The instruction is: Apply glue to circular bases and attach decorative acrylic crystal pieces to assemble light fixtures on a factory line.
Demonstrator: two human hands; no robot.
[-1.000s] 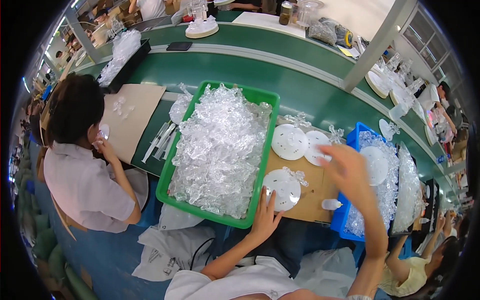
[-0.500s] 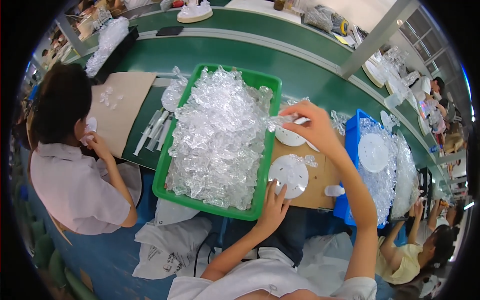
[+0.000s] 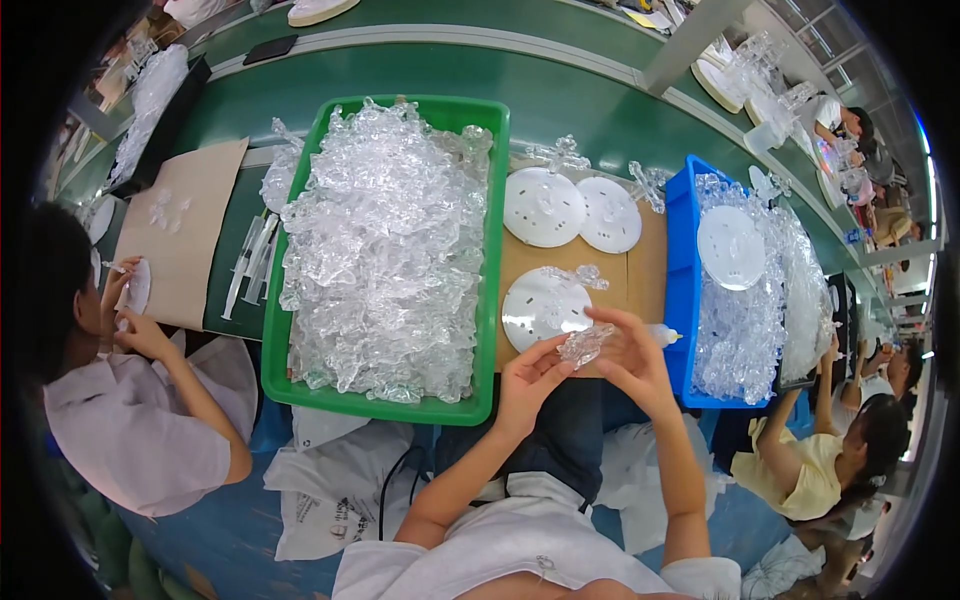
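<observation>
My left hand [image 3: 527, 384] and my right hand [image 3: 632, 357] meet just below a cardboard sheet [image 3: 520, 262], both gripping one small clear plastic piece [image 3: 583, 346]. Directly above the hands a white round disc [image 3: 545, 304] lies on the cardboard, with another clear piece [image 3: 578, 275] at its upper edge. Two more white discs [image 3: 543, 206] [image 3: 611, 214] lie farther back. Left of my hands stands a green tray [image 3: 489, 290] heaped with clear plastic pieces [image 3: 385, 250].
A blue bin [image 3: 684, 290] on the right holds clear pieces and a white disc [image 3: 731, 247]. A small white bottle [image 3: 663, 336] lies by it. One seated person [image 3: 120, 400] works at my left near syringes [image 3: 247, 262], another [image 3: 820, 460] at my right. A green conveyor [image 3: 420, 70] runs behind.
My right hand has come back from over the green tray with a clear piece, down to the near edge of the cardboard. My left hand has left the disc and joined it.
</observation>
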